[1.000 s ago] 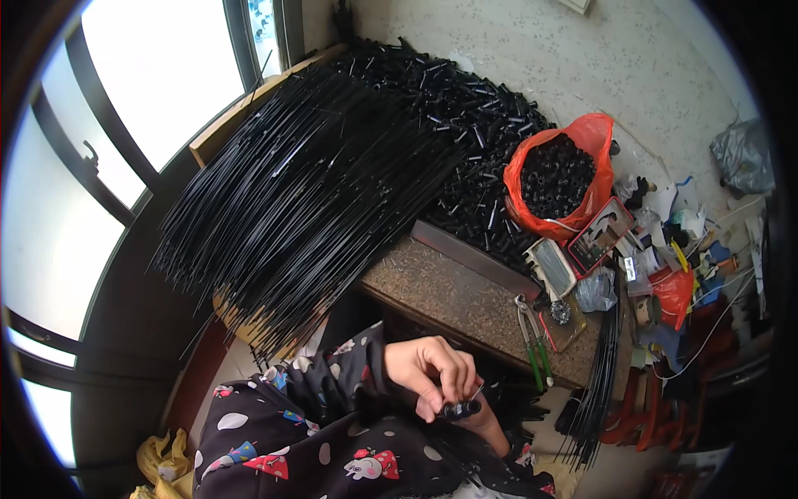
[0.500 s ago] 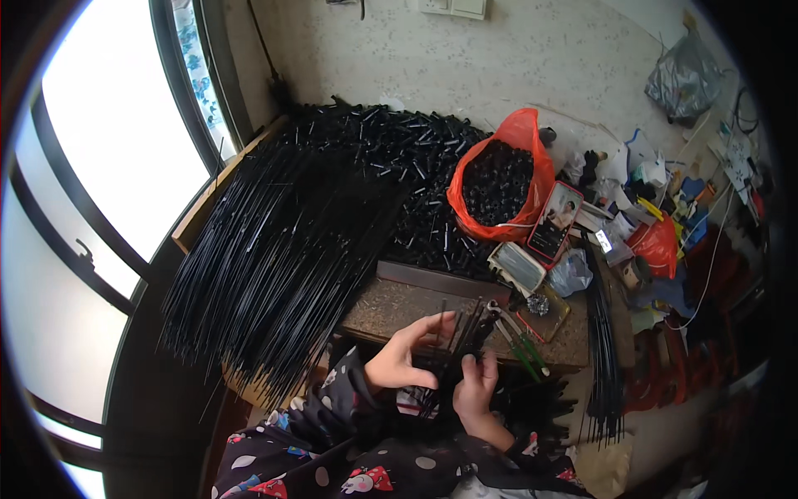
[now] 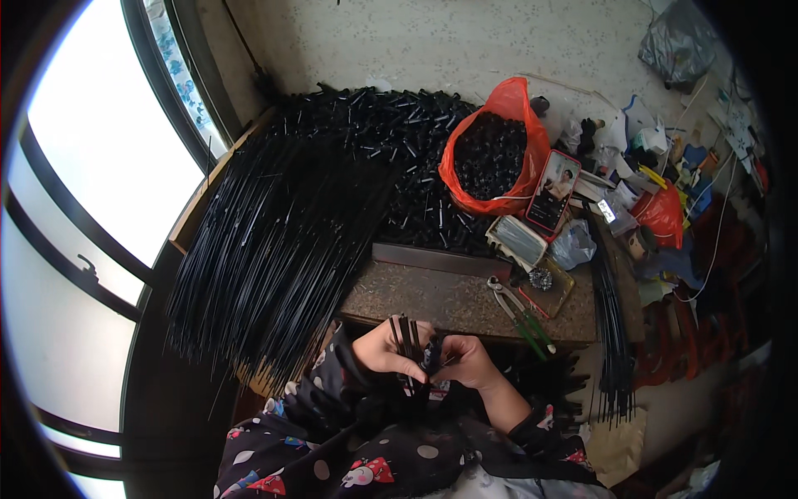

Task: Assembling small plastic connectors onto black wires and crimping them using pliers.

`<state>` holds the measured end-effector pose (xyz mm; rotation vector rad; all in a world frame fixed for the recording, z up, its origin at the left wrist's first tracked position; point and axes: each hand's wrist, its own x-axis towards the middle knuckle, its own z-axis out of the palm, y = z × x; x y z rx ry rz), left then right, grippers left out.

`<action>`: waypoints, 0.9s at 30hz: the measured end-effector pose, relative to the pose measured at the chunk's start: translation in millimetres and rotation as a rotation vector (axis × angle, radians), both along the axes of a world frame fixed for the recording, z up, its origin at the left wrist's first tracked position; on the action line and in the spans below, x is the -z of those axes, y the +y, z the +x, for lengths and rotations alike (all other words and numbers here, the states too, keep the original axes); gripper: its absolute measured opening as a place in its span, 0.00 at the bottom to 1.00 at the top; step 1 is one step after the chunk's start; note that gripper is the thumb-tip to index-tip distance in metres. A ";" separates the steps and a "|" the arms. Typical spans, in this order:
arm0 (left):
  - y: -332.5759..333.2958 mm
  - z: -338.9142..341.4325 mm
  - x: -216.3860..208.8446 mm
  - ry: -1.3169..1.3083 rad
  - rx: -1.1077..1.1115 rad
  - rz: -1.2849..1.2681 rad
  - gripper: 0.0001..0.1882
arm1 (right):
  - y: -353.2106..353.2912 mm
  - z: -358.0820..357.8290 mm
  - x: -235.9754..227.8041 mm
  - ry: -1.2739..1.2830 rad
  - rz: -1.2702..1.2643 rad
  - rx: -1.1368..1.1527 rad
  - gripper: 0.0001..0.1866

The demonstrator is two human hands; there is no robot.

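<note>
Close to my body, my left hand is wrapped round a few thin black rods that stick up past the fingers. My right hand meets it from the right, thumb and fingertips pinched together. Whatever sits in that pinch is too small and dark to make out. A dark piece shows between the two hands, against the rods. Just beyond my hands lies the brown speckled tabletop, and pliers with green handles rest on it to the right.
Long black rods spread over the left side. Behind lie many short black tubes, held by a low strip. A red bag of black parts, a phone and clutter stand right. Another rod bundle hangs over the right edge.
My left hand has closed round the rods, its fingers spread before. My right hand has turned inward to a pinch beside them. The view has shifted slightly, and the pliers show more fully.
</note>
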<state>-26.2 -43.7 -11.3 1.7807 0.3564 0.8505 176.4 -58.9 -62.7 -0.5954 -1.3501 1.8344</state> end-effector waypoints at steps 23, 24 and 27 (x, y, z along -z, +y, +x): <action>-27.4 45.0 47.8 -0.232 -0.574 -0.323 0.11 | 0.9 -26.7 1.3 -0.009 -0.007 0.478 0.25; -28.3 45.8 47.2 -0.234 -0.570 -0.318 0.11 | 4.7 -23.5 0.4 0.052 -0.106 0.362 0.28; -33.8 45.7 51.1 -0.142 -0.618 -0.184 0.11 | 9.6 -15.0 -20.1 -0.255 0.308 0.425 0.26</action>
